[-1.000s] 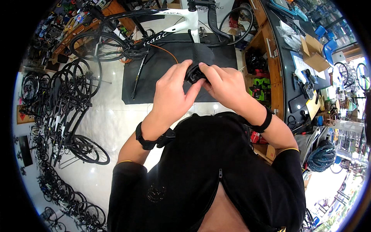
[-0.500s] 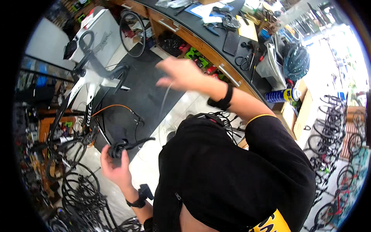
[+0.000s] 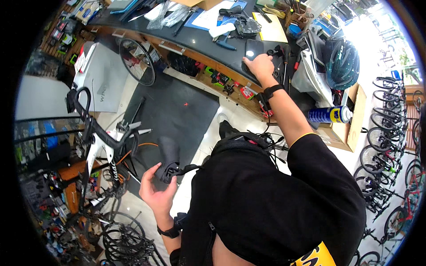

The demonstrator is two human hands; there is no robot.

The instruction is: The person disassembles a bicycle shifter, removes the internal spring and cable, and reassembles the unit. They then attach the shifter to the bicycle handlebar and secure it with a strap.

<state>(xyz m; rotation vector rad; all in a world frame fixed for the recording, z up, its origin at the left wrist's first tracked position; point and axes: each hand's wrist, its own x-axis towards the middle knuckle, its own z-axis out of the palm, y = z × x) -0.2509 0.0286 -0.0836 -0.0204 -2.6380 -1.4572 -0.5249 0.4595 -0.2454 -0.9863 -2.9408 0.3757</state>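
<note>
Low on the left, my left hand (image 3: 159,197) grips a black part with a rounded grey-black body and a thin arm pointing right, which looks like a road-bike brake lever (image 3: 169,153). My thumb and forefinger hold its lower end. My right hand (image 3: 261,67) is at the front edge of the workbench (image 3: 195,43), over the lower end of a black phone (image 3: 253,46). Its fingers are curled and the thumb points left; what lies under the fingers is hidden. A white bike frame (image 3: 103,144) with a black handlebar (image 3: 106,136) stands left of my left hand.
A dark mat (image 3: 177,97) covers the floor ahead. A bike wheel (image 3: 152,76) leans near the bench. At the right are a helmet (image 3: 341,66), a spray can (image 3: 328,115) and an open cardboard box (image 3: 350,128). Several bikes (image 3: 375,150) line the far right.
My right hand has moved right and forward from above the mat onto the bench edge by the phone. My left hand, still holding the lever, has moved to the right. The view has shifted.
</note>
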